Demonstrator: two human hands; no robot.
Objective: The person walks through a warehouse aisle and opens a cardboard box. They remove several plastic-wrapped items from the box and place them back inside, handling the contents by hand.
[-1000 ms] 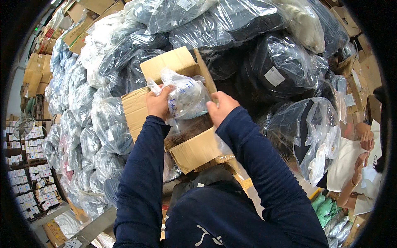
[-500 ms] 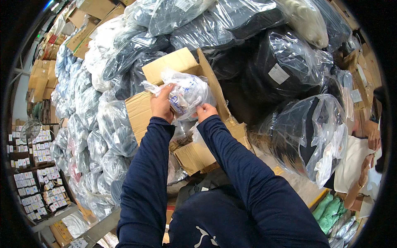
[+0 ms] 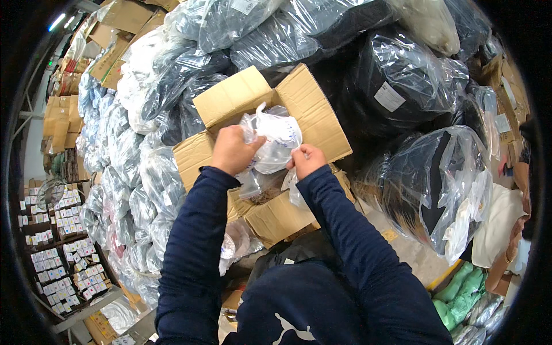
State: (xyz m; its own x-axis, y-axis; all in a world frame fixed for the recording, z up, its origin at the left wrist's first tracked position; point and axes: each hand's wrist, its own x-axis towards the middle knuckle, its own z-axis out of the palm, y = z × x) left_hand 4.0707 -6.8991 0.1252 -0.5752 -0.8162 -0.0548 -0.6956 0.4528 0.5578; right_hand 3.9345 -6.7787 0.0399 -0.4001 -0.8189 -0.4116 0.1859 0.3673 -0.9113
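Over an open cardboard box [image 3: 313,109] with its flaps spread, both hands are on a white plastic bag [image 3: 279,141] with blue handwriting on it. My left hand [image 3: 234,150] is closed on the bag's left side, thumb across the plastic. At the bag's lower right, my right hand [image 3: 308,158] pinches its edge between thumb and fingers. What the bag contains is hidden. Beneath it, more clear plastic bags [image 3: 253,184] show inside the box.
Clear-wrapped bundles [image 3: 152,172] are heaped on the left, and large black ones [image 3: 397,86] behind and right. Shelves of small white boxes [image 3: 57,253] stand far left. Green bags [image 3: 460,296] lie lower right, near another person's arm [image 3: 509,247].
The bag has turned and come slightly right and down over the box. My left hand has rolled over with its back upward. My right hand has shifted right, and the box's right flap lies wider.
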